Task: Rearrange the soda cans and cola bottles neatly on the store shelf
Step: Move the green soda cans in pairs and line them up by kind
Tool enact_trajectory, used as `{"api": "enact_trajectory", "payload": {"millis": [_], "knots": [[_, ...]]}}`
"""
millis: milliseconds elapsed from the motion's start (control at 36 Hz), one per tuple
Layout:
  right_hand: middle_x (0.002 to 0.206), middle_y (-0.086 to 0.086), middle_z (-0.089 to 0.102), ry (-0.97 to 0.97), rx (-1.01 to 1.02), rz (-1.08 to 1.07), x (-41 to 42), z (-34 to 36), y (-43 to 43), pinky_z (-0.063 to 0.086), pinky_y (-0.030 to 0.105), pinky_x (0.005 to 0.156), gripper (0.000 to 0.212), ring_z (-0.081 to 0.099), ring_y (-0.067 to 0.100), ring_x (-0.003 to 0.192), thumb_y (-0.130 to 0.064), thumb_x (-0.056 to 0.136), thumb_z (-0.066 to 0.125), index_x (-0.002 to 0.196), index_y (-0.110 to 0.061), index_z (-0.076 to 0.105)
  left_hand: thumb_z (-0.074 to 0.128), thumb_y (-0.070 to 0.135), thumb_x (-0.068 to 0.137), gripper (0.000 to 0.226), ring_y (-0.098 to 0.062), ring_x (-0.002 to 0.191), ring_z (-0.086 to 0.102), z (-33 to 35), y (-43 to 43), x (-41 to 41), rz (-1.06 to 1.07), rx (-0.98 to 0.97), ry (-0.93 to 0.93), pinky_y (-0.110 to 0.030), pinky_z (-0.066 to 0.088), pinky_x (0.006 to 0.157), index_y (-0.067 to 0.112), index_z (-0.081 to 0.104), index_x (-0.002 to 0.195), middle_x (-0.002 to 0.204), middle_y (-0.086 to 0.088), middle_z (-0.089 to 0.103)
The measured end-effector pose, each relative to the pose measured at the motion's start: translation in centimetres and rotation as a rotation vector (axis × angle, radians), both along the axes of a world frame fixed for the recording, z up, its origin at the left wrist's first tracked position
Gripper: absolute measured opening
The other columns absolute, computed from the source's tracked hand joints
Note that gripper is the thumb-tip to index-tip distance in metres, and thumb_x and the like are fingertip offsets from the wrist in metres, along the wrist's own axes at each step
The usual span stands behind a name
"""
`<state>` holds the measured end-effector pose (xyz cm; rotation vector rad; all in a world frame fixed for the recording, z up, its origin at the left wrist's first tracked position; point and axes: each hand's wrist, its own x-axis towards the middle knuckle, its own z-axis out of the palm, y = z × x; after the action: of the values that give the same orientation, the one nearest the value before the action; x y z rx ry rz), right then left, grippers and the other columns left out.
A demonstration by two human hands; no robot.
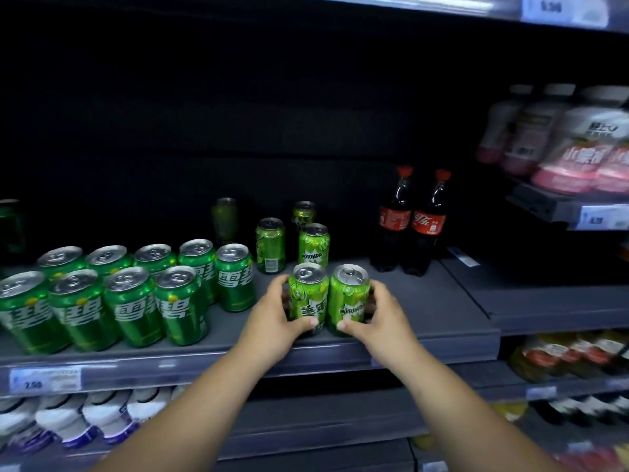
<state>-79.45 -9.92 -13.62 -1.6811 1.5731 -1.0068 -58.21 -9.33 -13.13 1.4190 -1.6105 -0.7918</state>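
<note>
Two light-green Mirinda cans stand side by side at the front of the grey shelf [425, 321]. My left hand [275, 315] grips the left can [308, 294]. My right hand [377, 315] grips the right can [349, 294]. Behind them stand three more Mirinda cans [270, 245], [313, 245], [304, 212]. To the left, several dark-green Sprite cans [132, 301] stand in two rows. Two cola bottles [412, 223] with red caps stand together at the back right.
A dim green can [224, 219] stands far back, and a dark green object [10, 226] sits at the left edge. Pink-and-white bottles [571, 144] fill a raised shelf on the right. Lower shelves hold white bottles [68, 420] and red-labelled packs [571, 356].
</note>
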Motion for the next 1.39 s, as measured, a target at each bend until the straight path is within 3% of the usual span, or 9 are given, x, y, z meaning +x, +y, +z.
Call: {"api": "enact_trajectory", "payload": {"millis": [139,250,500,667,778,917,1056,1222,1389], "knots": [[0.118,-0.016,0.064,-0.002,0.037,0.086,-1.0,0.6,-0.9,0.053,0.035,0.098,0.078,0.062,0.003,0.109,-0.036,0.059,0.09,0.124,-0.043,0.047,0.081,0.035,0.067,0.075,-0.008,0.115,0.061,0.0,-0.4,0.7,-0.06,0.087,0.076,-0.042,0.048,0.104,0.038,0.042,0.13,0.124,0.008,0.063],[0.115,-0.016,0.065,-0.039,0.094,0.162,-1.8,0.7,-1.2,0.053,0.039,0.101,0.074,0.064,0.003,0.109,-0.018,0.068,0.09,0.122,-0.044,0.047,0.077,0.013,0.078,0.071,-0.007,0.126,0.053,0.0,-0.2,1.4,-0.141,0.124,0.115,-0.042,0.043,0.109,0.033,0.041,0.135,0.133,0.008,0.058],[0.115,-0.015,0.065,-0.048,0.1,0.182,-2.1,0.6,-1.6,0.055,0.041,0.098,0.071,0.065,0.006,0.107,-0.015,0.068,0.09,0.125,-0.035,0.052,0.087,0.006,0.068,0.072,-0.007,0.11,0.065,-0.3,0.1,0.6,-0.072,0.055,0.158,-0.037,0.054,0.095,0.044,0.051,0.118,0.117,0.011,0.067],[0.116,-0.013,0.066,-0.028,0.102,0.186,-2.4,0.6,-1.4,0.055,0.043,0.098,0.071,0.066,0.006,0.108,-0.021,0.068,0.09,0.126,-0.036,0.052,0.082,0.002,0.074,0.063,-0.009,0.109,0.066,-0.1,0.3,1.0,-0.086,0.081,0.16,-0.042,0.055,0.094,0.032,0.055,0.122,0.118,0.006,0.069],[0.117,-0.015,0.064,-0.035,0.089,0.212,-2.4,0.6,-0.8,0.054,0.042,0.1,0.069,0.064,0.005,0.109,-0.015,0.074,0.086,0.124,-0.042,0.048,0.082,0.003,0.074,0.064,-0.006,0.109,0.065,-0.3,0.4,0.9,-0.078,0.078,0.158,-0.038,0.054,0.096,0.032,0.054,0.123,0.117,0.008,0.068],[0.124,-0.017,0.063,-0.018,0.051,0.186,-1.4,0.2,-0.2,0.053,0.042,0.1,0.083,0.062,0.007,0.116,-0.023,0.066,0.074,0.121,-0.071,0.034,0.082,0.005,0.075,0.064,-0.007,0.111,0.065,-0.5,0.6,0.7,-0.078,0.052,0.159,-0.027,0.052,0.094,0.033,0.053,0.124,0.117,0.008,0.069],[0.123,-0.013,0.057,-0.048,0.014,0.066,-0.4,-0.1,-0.1,0.053,0.039,0.098,0.091,0.06,0.008,0.11,-0.036,0.055,0.093,0.127,-0.043,0.038,0.08,0.006,0.077,0.064,-0.004,0.109,0.065,-0.5,0.9,0.4,-0.082,0.026,0.154,-0.032,0.054,0.094,0.028,0.051,0.129,0.119,0.007,0.068],[0.129,-0.016,0.058,-0.053,0.03,0.119,-0.2,-0.2,0.2,0.051,0.035,0.101,0.101,0.059,0.004,0.114,-0.021,0.071,0.082,0.147,-0.044,0.022,0.08,0.009,0.079,0.062,-0.004,0.111,0.064,-0.5,1.0,0.6,-0.091,0.014,0.136,-0.035,0.054,0.096,0.038,0.051,0.125,0.12,0.009,0.067],[0.128,-0.014,0.053,-0.034,-0.02,0.003,-0.2,-0.6,0.3,0.052,0.039,0.099,0.099,0.057,0.008,0.115,-0.041,0.055,0.092,0.135,-0.042,0.034,0.079,0.008,0.079,0.065,-0.004,0.109,0.064,-0.5,1.1,0.5,-0.086,0.033,0.144,-0.029,0.054,0.093,0.026,0.049,0.133,0.12,0.007,0.066]]}}
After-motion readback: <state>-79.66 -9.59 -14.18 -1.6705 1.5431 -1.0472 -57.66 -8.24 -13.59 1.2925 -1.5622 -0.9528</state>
